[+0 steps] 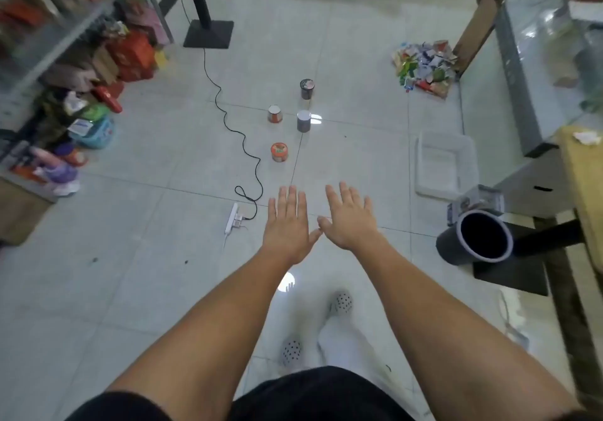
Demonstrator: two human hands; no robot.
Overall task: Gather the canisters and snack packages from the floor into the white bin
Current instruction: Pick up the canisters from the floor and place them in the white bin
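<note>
Several canisters stand upright on the tiled floor ahead of me: an orange-lidded one (279, 152) nearest, a small red and white one (274, 114), a grey one (303, 121) and a dark one (307, 89) farthest. A heap of colourful snack packages (424, 68) lies at the far right. The white bin (445, 166) sits on the floor to the right and looks empty. My left hand (287, 224) and my right hand (350, 218) are stretched out side by side, palms down, fingers straight, holding nothing, thumbs nearly touching.
A black cable (241, 133) runs across the floor to a white power strip (232, 218). Shelves of goods (81, 77) line the left. A dark cylindrical bin (476, 241), a glass counter (538, 77) and black stand bases (208, 33) are around.
</note>
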